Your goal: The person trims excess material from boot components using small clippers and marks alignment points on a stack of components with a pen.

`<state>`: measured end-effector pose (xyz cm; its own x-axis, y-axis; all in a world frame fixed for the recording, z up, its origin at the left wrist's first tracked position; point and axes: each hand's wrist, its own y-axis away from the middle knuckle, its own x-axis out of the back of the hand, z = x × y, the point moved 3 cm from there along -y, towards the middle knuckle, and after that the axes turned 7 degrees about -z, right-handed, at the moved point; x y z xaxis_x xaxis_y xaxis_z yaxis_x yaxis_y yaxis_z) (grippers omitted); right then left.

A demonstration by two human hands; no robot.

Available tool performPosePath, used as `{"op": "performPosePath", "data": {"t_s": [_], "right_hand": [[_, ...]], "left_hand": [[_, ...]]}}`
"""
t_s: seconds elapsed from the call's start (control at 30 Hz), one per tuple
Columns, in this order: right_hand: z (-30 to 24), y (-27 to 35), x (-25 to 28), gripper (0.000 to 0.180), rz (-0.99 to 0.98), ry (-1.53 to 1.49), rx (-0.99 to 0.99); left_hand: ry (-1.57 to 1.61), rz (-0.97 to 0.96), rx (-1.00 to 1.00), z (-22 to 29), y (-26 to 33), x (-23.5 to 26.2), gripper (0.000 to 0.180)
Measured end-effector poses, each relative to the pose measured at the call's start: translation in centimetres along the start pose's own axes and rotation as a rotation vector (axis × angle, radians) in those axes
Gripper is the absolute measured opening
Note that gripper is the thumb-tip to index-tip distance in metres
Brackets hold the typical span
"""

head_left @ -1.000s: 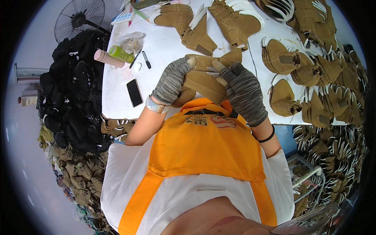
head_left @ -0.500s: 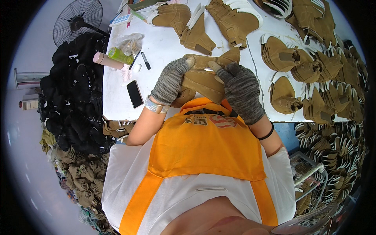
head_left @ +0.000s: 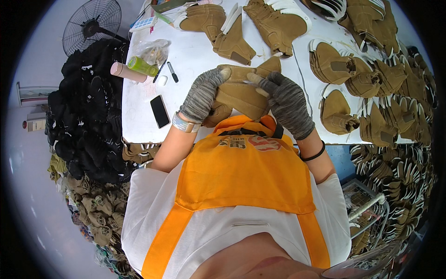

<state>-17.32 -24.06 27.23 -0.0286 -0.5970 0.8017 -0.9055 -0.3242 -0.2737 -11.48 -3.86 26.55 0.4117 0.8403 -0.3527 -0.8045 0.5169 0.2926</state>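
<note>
A brown suede shoe upper is held just above the near edge of the table, in front of my apron. My left hand, in a grey knitted glove with bare fingertips, is closed on its left side, the thumb pressing the top edge. My right hand, gloved alike, is at the upper's right side. Between its thumb and forefinger a thin pale pointed tool lies over the suede; its kind is too small to tell. Another brown upper shows partly below my left hand.
Stacked brown uppers cover the right side of the white table. More uppers lie at the back. On the left are a phone, pens, a pink bottle and a green-lidded container. Black uppers are heaped beside the table.
The shoe upper has tilted slightly in my hands and its right end has shifted a little left. My right hand has turned slightly, its fingertips moving a little along the suede.
</note>
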Motion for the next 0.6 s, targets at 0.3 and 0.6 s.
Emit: {"op": "performPosePath", "data": {"t_s": [0.3, 0.6], "right_hand": [[4.9, 0.9, 1.1, 0.048, 0.439, -1.184, -0.402], [21.6, 14.4, -14.9, 0.035, 0.124, 0.177, -0.833]], "left_hand": [[0.070, 0.081, -0.115, 0.9, 0.3, -0.7, 0.036], [0.050, 0.213, -0.217, 1.6, 1.2, -1.9, 0.059]]}}
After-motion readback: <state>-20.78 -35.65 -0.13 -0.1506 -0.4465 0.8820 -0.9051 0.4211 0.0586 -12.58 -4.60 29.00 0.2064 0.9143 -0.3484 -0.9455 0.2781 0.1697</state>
